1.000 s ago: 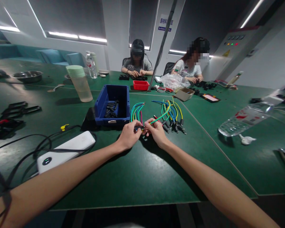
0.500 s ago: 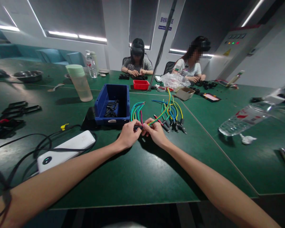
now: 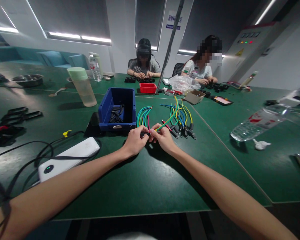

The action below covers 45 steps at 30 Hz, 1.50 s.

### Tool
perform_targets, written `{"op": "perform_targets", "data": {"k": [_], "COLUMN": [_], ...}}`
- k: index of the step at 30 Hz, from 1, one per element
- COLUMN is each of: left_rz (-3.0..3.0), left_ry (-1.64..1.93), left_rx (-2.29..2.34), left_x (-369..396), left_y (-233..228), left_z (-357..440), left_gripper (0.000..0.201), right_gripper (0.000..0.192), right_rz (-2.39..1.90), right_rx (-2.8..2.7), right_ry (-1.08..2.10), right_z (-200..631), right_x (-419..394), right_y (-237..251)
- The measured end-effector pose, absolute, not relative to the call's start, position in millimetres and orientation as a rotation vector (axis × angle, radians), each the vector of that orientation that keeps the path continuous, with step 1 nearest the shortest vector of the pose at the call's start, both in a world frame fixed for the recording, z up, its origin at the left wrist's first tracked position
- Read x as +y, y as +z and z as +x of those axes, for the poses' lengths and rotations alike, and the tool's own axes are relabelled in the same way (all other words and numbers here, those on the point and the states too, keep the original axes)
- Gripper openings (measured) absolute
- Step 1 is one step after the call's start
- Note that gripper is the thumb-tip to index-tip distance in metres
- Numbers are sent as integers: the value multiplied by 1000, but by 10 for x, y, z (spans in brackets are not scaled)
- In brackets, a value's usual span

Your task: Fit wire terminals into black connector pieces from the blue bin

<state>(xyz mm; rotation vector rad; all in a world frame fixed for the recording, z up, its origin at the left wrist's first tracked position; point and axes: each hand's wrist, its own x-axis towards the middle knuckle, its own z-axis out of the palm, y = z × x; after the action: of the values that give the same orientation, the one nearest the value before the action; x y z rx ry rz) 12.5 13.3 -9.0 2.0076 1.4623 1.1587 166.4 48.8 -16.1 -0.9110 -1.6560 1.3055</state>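
Note:
My left hand (image 3: 137, 140) is closed on a small black sleeve (image 3: 145, 133). Pinched in the fingers of my right hand (image 3: 162, 136) is a yellow-green wire (image 3: 171, 119), which arcs up and away from me; its near end meets the sleeve between my fingertips. How far the wire goes in is hidden. Just beyond my left hand lies a bundle of coloured wires (image 3: 143, 115). Right of my hands is a pile of wires with black sleeves and metal ends (image 3: 186, 130). A blue bin (image 3: 103, 115) with several black sleeves inside stands to the left.
A white power bank (image 3: 70, 158) with black cables lies at my left. A green-lidded bottle (image 3: 83, 88) stands behind it, and a water bottle (image 3: 258, 123) lies at the right. Farther back are a red tray (image 3: 148, 88), a pole (image 3: 168, 50) and two co-workers seated across the table (image 3: 115, 196).
The far end of the yellow-green wire has dipped slightly and shifted a little left. My hands stay together in nearly the same place. The whole view has shifted slightly.

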Motion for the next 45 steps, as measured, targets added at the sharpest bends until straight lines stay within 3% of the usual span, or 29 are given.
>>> {"op": "perform_targets", "data": {"k": [45], "left_rz": [1988], "left_ry": [1133], "left_rx": [1503], "left_x": [145], "left_y": [-119], "left_z": [133], "left_gripper": [14], "right_gripper": [31], "right_rz": [-897], "right_rx": [-1659], "right_ry": [1305], "right_z": [1666], "right_x": [487], "right_y": [-183]}}
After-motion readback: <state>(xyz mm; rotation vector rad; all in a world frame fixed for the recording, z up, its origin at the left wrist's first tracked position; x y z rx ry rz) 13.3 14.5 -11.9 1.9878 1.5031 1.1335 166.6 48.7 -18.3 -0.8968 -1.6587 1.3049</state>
